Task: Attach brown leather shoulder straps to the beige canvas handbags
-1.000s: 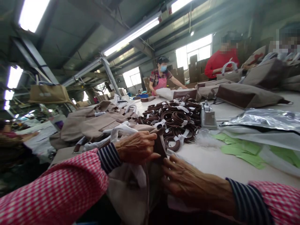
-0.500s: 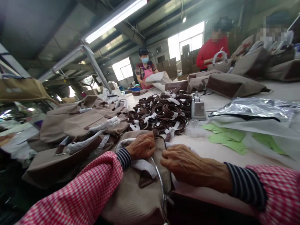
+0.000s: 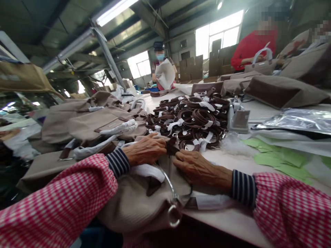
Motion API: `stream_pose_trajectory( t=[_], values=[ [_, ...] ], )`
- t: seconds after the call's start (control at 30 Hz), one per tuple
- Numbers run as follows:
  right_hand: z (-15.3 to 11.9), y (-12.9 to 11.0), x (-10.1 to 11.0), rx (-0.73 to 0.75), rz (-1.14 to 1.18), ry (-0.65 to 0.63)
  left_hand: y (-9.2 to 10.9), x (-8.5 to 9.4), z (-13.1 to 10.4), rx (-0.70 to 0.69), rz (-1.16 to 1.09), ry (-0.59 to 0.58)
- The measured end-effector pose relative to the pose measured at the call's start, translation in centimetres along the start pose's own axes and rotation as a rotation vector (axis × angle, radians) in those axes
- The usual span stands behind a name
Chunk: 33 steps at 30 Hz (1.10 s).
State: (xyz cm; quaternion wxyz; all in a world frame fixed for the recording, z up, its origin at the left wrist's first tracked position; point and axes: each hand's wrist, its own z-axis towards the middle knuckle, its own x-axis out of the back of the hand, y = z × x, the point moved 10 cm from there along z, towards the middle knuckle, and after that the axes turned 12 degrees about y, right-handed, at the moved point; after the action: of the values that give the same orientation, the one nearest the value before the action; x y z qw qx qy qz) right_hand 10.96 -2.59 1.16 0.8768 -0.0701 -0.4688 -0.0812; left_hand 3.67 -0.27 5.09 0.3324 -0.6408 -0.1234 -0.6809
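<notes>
A taupe fabric handbag (image 3: 129, 203) lies in front of me with its zipper (image 3: 169, 182) running away from me. At its far end, a dark brown leather tab (image 3: 171, 147) with a metal ring stands up between my hands. My left hand (image 3: 146, 150) is closed on the tab's left side, fingertips pressed together. Closed on the tab's right side and the bag's edge is my right hand (image 3: 198, 168); its fingertips are partly hidden. A white-wrapped handle (image 3: 150, 173) lies below my left hand. A large metal ring (image 3: 174, 215) hangs at the near end.
Just beyond lies a heap of coiled brown straps (image 3: 191, 119). More taupe bags (image 3: 90, 125) are piled at left. To the right are a grey metal device (image 3: 238, 117), green sheets (image 3: 279, 158) and clear plastic (image 3: 300, 119). Co-workers stand across the table (image 3: 258, 106).
Both hands have shifted slightly left, and the leather tab now shows between them. The bag's near-end ring has come into view. My view has turned, and a co-worker has lifted a pale sheet-like item.
</notes>
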Motion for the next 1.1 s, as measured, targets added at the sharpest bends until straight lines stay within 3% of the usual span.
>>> stream_pose_trajectory(
  t=[0.13,0.23,0.37,0.5,0.57,0.73,0.97,1.1],
  values=[
    [0.7,0.4,-0.2,-0.03,-0.052,0.002,-1.6,-0.7,-0.4,0.118,-0.053,0.066],
    [1.6,1.7,-1.3,-0.089,-0.12,-0.012,-1.2,-0.9,-0.6,0.132,-0.102,0.147],
    [3.2,3.1,-3.1,-0.152,-0.222,-0.074,-0.9,0.0,-1.7,0.145,-0.13,0.317],
    [4.3,4.5,-4.9,-0.204,-0.263,-0.175,-2.5,1.2,-2.6,0.262,-0.118,0.467],
    [4.5,4.8,-5.8,-0.186,-0.27,-0.217,-3.8,0.8,-2.6,0.362,-0.092,0.421],
    [4.4,5.4,-6.6,-0.128,-0.293,-0.206,-6.2,-1.4,-2.0,0.574,-0.023,0.113],
    [4.6,5.5,-6.2,-0.101,-0.238,-0.211,-6.1,-0.8,-1.1,0.649,0.042,0.077],
    [4.9,5.1,-5.4,-0.096,-0.258,-0.151,-6.0,-0.7,-1.2,0.657,0.055,0.077]
  ],
)
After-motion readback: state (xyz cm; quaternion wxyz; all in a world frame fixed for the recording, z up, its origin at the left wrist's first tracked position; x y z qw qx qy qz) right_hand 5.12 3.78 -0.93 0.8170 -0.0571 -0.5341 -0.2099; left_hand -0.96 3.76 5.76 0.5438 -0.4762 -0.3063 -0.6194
